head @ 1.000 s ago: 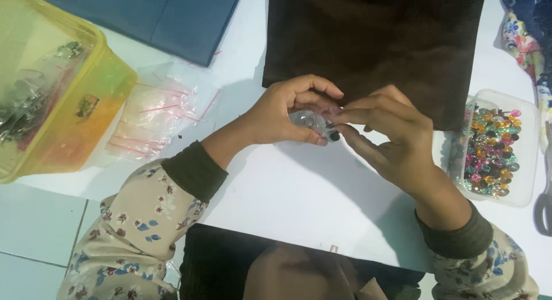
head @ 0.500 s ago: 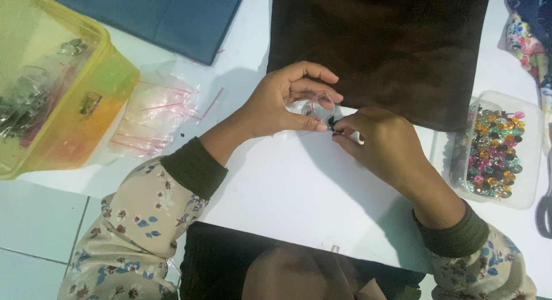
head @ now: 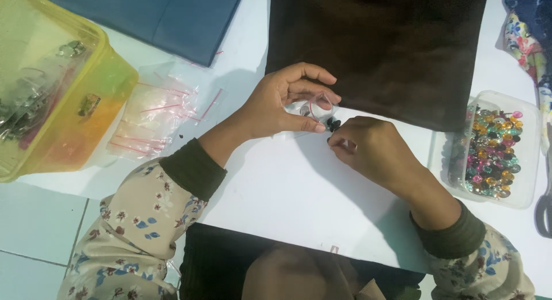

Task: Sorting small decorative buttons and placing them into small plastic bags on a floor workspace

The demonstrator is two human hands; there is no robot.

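My left hand [head: 284,101] holds a small clear zip bag [head: 313,107] between thumb and fingers, just above a white sheet [head: 287,190]. A few small dark beads [head: 332,125] lie at the bag's mouth beside my thumb tip. My right hand [head: 371,153] rests on the white sheet just below and right of the beads, fingers curled and pinched together near them; what the fingertips hold is hidden.
A dark brown cloth [head: 379,47] lies behind the hands. A clear tray of coloured gems [head: 493,153] sits at the right. A pile of small empty zip bags [head: 152,113] and a yellow plastic box [head: 49,87] are at the left. Blue cloth [head: 161,18] lies top left.
My right hand has dropped away from the bag toward the white sheet, and the dark beads now show at the bag's mouth. My left hand stays in place with the bag.
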